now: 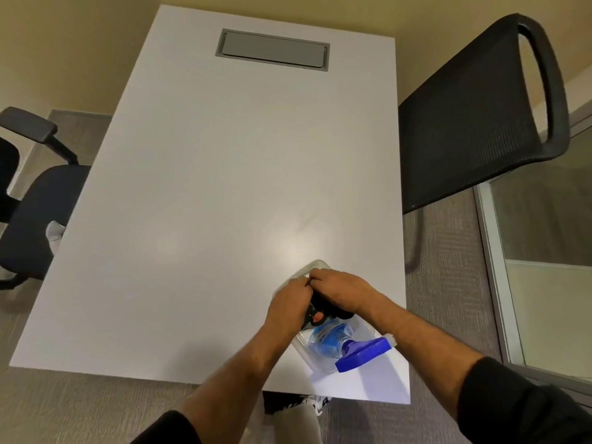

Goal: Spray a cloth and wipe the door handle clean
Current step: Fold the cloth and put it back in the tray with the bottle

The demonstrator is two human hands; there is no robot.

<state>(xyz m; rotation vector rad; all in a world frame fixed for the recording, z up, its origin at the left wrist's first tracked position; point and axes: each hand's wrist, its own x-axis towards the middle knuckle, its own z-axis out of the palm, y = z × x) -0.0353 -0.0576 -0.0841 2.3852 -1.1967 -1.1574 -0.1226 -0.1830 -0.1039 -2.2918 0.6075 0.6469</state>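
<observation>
Together, both hands [315,294] curled over cloth [323,310].

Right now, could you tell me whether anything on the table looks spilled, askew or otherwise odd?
Nothing looks spilled or damaged. The spray bottle lies on its side in the clear container, its blue trigger head sticking out over the rim. Both hands, left hand and right hand, are on a dark cloth inside.

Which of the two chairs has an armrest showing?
The chair on the left, beside the white table: a padded armrest sticks up. The mesh-backed chair on the right shows none.
</observation>
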